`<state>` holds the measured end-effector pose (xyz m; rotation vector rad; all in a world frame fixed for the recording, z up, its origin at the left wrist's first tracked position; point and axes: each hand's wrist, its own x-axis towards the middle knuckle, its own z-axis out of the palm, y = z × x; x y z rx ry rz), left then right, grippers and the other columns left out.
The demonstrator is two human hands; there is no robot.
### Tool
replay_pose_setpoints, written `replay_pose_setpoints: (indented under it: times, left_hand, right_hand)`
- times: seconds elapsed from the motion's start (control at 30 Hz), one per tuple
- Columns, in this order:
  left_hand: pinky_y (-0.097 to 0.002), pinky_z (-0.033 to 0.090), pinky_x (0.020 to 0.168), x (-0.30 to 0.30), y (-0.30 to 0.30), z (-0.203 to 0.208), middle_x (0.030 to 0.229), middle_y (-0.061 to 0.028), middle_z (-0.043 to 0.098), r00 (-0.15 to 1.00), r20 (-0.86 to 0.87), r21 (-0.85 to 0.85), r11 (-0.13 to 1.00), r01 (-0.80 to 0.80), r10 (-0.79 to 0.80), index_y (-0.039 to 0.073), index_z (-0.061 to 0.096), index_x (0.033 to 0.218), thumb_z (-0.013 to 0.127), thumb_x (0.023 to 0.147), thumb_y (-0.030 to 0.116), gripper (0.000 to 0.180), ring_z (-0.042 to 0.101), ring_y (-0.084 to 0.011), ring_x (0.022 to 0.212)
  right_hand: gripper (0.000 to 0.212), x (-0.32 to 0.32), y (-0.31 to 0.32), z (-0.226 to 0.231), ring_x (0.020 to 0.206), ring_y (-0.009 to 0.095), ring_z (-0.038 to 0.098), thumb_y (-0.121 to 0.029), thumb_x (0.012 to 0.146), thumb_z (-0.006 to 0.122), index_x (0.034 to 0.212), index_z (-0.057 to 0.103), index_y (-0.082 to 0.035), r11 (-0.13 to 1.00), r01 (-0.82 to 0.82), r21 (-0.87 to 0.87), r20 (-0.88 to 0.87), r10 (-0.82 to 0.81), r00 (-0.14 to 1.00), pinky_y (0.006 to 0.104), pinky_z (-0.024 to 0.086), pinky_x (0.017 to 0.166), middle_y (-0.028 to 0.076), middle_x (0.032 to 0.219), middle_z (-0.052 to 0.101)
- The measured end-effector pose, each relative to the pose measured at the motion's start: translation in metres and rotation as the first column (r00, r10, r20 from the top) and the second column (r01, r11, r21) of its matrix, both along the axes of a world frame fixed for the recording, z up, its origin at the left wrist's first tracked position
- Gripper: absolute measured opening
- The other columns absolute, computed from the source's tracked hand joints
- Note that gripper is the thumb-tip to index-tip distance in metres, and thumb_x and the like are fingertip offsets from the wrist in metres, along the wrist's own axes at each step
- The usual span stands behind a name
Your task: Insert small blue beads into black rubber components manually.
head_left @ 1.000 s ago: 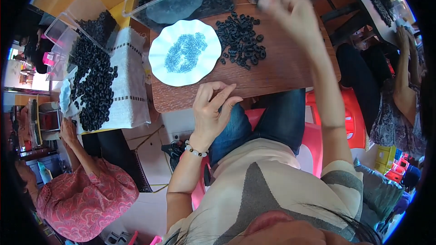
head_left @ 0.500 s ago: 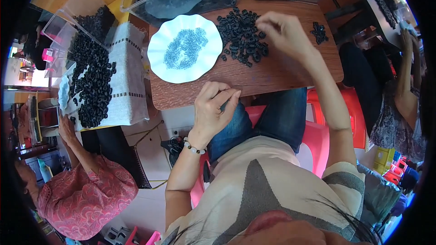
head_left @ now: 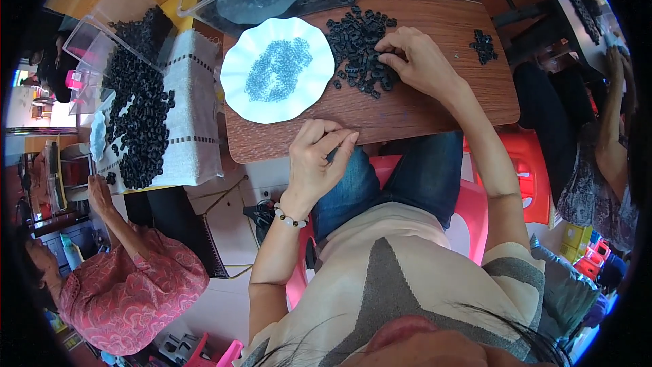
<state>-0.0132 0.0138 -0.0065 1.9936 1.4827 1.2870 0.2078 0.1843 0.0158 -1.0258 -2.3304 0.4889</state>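
A loose pile of small black plastic pieces (head_left: 354,44) lies on the brown wooden board (head_left: 414,107) before me. My right hand (head_left: 422,61) is at the pile's right edge, thumb and forefinger closing on a small black piece there. My left hand (head_left: 319,160) is at the board's near edge with thumb and forefinger pressed together. Whatever it pinches, if anything, is too small to make out. Left of the pile, a white wavy-rimmed plate (head_left: 234,85) holds tiny clear grey-blue beads (head_left: 277,69).
Clear plastic bins (head_left: 272,0) of black pieces line the board's far side. A small black cluster (head_left: 483,46) lies at the right. On the left, a co-worker (head_left: 132,285) sits by a cloth-covered table (head_left: 193,115) heaped with black pieces. Another person (head_left: 598,177) is at the right.
My right hand has moved left and slightly down, from above the pile's right side onto its edge. My left hand keeps its pinch at the near edge.
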Motion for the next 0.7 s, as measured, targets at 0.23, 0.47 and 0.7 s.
replay_pose_setpoints:
  times: [0.23, 0.47, 0.7]
  left_hand:
    - [-0.0348, 0.054, 0.067, 0.003, 0.0, 0.003, 0.089, -0.0105, 0.069, 0.997, 0.064, -0.048, 0.998, -0.042, 0.045, 0.002, 0.079, 0.099, 0.08, 0.084, 0.004, 0.014, 0.067, -0.0254, 0.077]
    - [-0.0354, 0.059, 0.079, 0.006, -0.004, 0.003, 0.118, -0.0163, 0.068, 0.993, 0.055, 0.038, 0.993, -0.109, 0.107, 0.002, 0.068, 0.131, 0.08, 0.084, 0.002, 0.049, 0.072, -0.0286, 0.089]
    - [-0.0357, 0.058, 0.075, -0.002, -0.003, 0.004, 0.101, -0.0162, 0.074, 0.987, 0.065, 0.09, 0.984, -0.151, 0.146, 0.002, 0.074, 0.12, 0.078, 0.086, 0.003, 0.035, 0.072, -0.0293, 0.086]
  right_hand:
    - [0.015, -0.003, 0.0, -0.001, 0.086, 0.027, 0.064, -0.007, 0.089, 0.075, 0.1, 0.07, 0.0, 1.0, -0.007, 0.005, -0.053, 0.007, 0.999, 0.0371, 0.051, 0.077, 0.012, 0.087, 0.065]
    - [0.021, -0.023, -0.045, 0.036, 0.078, 0.022, 0.067, -0.016, 0.089, 0.075, 0.098, 0.07, 0.002, 0.88, -0.282, -0.381, -0.264, 0.189, 0.946, 0.0342, 0.054, 0.071, 0.013, 0.087, 0.068]
    - [0.015, -0.045, -0.056, 0.034, 0.072, 0.016, 0.059, -0.011, 0.09, 0.074, 0.1, 0.07, 0.001, 0.815, -0.397, -0.422, -0.198, 0.345, 0.918, 0.0297, 0.047, 0.064, 0.006, 0.084, 0.061]
